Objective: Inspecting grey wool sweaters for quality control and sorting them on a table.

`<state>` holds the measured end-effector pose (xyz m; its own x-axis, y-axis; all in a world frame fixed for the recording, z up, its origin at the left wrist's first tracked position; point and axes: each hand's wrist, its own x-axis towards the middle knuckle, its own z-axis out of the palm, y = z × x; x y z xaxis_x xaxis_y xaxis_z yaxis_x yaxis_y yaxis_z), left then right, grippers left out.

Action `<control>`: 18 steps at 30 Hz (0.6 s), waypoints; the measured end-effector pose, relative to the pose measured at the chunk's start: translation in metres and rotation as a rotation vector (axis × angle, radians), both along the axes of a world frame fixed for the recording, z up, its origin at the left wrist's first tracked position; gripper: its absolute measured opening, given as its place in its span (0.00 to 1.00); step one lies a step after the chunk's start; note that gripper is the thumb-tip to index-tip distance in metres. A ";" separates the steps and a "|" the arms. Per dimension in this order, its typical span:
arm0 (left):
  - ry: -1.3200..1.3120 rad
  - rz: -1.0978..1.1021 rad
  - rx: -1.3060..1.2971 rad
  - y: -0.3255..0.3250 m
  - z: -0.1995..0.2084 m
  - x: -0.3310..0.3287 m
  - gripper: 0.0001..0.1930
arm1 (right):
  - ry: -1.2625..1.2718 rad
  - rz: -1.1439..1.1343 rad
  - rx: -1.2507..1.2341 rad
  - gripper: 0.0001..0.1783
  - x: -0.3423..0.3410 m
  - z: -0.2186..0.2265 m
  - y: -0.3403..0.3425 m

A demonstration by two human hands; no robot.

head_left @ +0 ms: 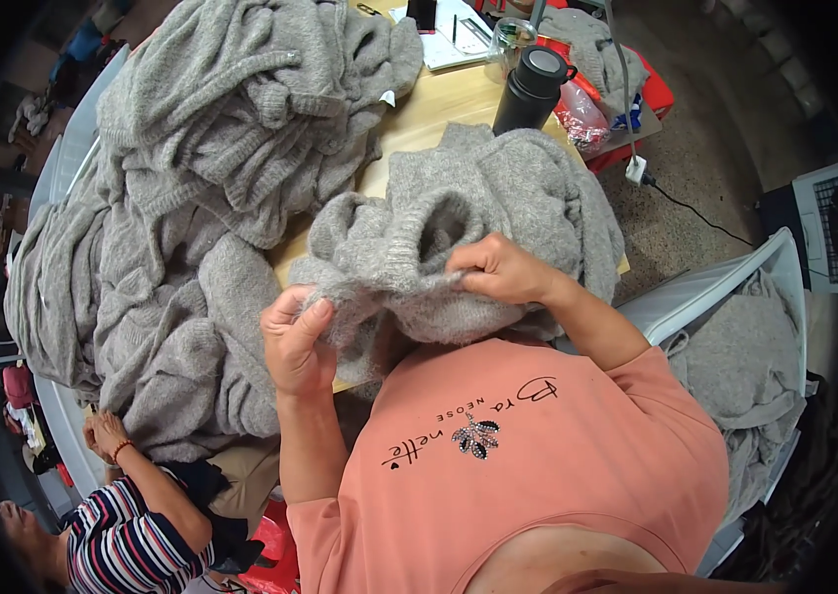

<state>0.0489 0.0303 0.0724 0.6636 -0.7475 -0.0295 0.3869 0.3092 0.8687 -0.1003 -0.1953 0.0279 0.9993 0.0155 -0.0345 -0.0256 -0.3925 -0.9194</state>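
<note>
A grey knitted sweater (528, 188) lies bunched on the table's near edge, in front of my chest. Its ribbed opening (417, 233) faces up toward me. My left hand (298, 337) is closed, with thumb and fingers pinching a fold of the knit on the left. On the right side of the opening, my right hand (500, 269) grips the edge of the same sweater between thumb and fingers. The knit stretches between both hands. The fingertips of my right hand are partly hidden by the fabric.
A tall heap of grey knitwear (221, 109) covers the table's left side. A black bottle (533, 91) and a clear jar (511, 45) stand at the back of the wooden table (454, 104). A plastic bin (785, 287) of knitwear sits right; a striped-shirted co-worker (142, 530) is lower left.
</note>
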 end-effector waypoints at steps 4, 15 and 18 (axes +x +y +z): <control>-0.005 0.047 -0.053 -0.003 0.010 -0.007 0.04 | -0.438 -0.328 0.047 0.09 -0.001 0.014 0.010; -0.006 -0.106 0.125 -0.031 0.028 -0.032 0.03 | -0.997 0.050 -0.338 0.12 -0.008 0.070 0.031; -0.068 -0.135 0.236 -0.039 0.025 -0.037 0.03 | -1.003 0.173 -0.496 0.10 0.001 0.067 0.040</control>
